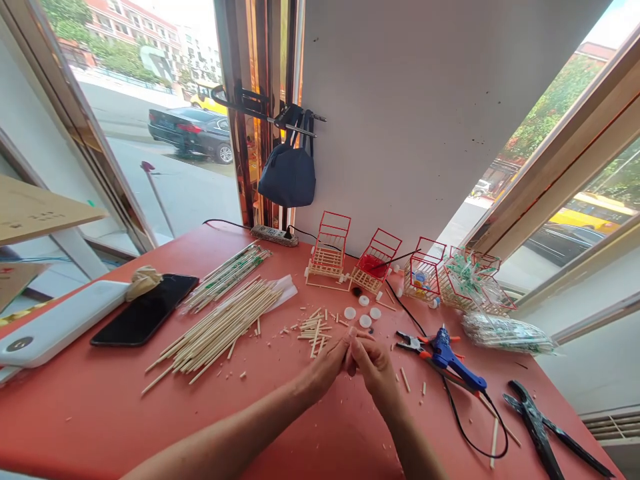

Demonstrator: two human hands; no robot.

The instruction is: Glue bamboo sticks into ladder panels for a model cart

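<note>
My left hand (334, 357) and my right hand (373, 360) meet above the red table (300, 427), fingers closed and pressed together. Whatever lies between the fingertips, if anything, is hidden. Just beyond them are several round white caps (365, 321). A small pile of short cut wooden sticks (315, 330) lies by my left hand. To the right of my right hand rest orange-handled pliers (411, 341) and a blue glue gun (450, 360), which overlap. Small cart-like stick frames with red upper parts, one (327, 250) and another (375, 263), stand at the back.
Long wooden sticks (215, 333) and wrapped sticks (227, 277) lie left, beside a black phone (145, 310) and a white device (65, 320). Black-handled pliers (537, 420) and a wrapped bundle (507, 333) lie right. A power strip (274, 235) sits at the back; a cable loops right.
</note>
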